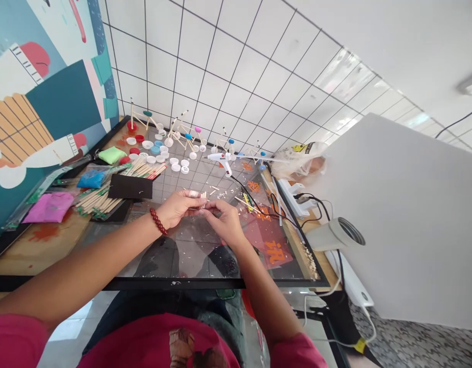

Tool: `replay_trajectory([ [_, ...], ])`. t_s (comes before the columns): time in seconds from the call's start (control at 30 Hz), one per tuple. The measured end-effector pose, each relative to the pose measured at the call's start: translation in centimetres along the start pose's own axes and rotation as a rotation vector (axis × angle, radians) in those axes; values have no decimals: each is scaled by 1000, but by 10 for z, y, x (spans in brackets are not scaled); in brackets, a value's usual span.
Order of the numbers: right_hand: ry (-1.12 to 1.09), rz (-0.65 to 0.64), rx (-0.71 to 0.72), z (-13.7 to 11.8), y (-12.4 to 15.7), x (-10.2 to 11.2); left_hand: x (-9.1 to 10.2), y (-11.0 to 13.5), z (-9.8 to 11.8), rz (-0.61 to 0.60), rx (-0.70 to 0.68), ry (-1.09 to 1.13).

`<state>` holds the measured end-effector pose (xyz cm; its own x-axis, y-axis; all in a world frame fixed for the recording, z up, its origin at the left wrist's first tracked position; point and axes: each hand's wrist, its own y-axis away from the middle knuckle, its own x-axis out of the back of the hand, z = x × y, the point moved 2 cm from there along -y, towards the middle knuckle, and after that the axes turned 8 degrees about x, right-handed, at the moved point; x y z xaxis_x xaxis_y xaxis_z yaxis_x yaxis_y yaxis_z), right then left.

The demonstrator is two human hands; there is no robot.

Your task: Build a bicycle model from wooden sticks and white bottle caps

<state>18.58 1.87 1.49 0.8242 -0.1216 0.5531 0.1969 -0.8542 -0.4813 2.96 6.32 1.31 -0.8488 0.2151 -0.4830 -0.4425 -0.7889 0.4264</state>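
Note:
My left hand, with a red bead bracelet on its wrist, is closed on a few short wooden sticks. Their pale ends poke up between the fingertips, and the rest is covered. A white wrap shows on one of its fingers. Meeting it at the fingertips, my right hand is pinched closed; what lies between its thumb and fingers is too small to make out. Beyond the hands, a white glue gun lies on the glass-topped table, among bits of cut stick.
Bottle caps and several stick figures stand along the tiled wall. At left are matchsticks, a black card and bags of pink, blue and green clay. A power strip, cables and a plastic bag line the right edge.

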Motion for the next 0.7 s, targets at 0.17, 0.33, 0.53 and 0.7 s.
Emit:
replay_trajectory([
  [0.17, 137, 43, 41, 11, 1, 2, 2, -1, 0, 7, 16, -43],
  [0.33, 701, -164, 248, 14, 5, 19, 4, 0, 3, 95, -1, -92],
  [0.53, 770, -260, 346, 6, 8, 13, 1, -3, -6, 85, -48, -462],
  [0.7, 220, -61, 207, 9, 10, 14, 2, -2, -9, -37, 6, -483],
])
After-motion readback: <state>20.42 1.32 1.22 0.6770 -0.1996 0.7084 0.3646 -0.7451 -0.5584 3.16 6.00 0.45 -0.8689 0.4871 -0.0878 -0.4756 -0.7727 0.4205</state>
